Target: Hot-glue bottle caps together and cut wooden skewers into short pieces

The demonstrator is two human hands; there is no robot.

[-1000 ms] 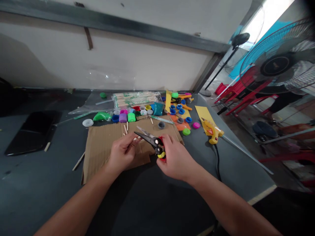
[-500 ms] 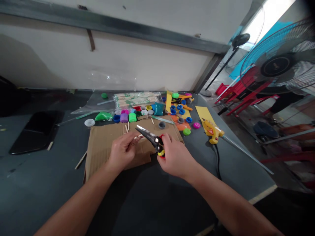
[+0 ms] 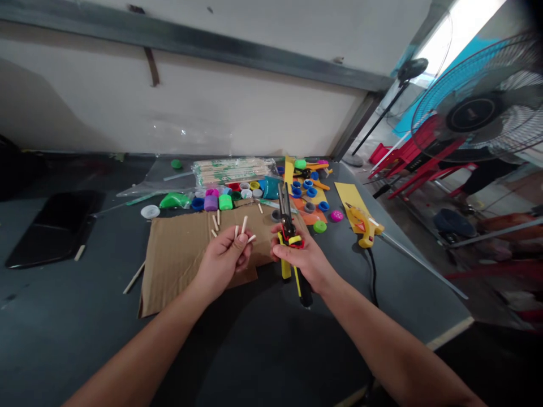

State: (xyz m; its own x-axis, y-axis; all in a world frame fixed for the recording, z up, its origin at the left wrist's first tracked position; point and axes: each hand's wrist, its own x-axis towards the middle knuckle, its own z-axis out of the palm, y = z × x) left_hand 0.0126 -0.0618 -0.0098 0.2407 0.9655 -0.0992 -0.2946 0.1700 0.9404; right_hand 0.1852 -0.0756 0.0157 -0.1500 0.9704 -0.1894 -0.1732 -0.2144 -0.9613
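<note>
Between thumb and fingers, my left hand pinches several short pale sticks that poke out at different angles. My right hand is wrapped round a cutter with dark blades and yellow, black and red handles. Its blades point away from me, toward the back of the table. Under and beyond my left hand lies brown cardboard, with a few small stick pieces on its far part. One more loose stick rests by its left edge.
Colourful caps and bagged sticks lie along the back. At the left is a black phone. A yellow glue gun with a black cord sits at the right. A fan and red chairs stand beyond the table.
The cutter has turned from pointing left across my left hand to pointing away, and its handles now show. My left hand has turned, showing several sticks. The hands are farther apart at the tool.
</note>
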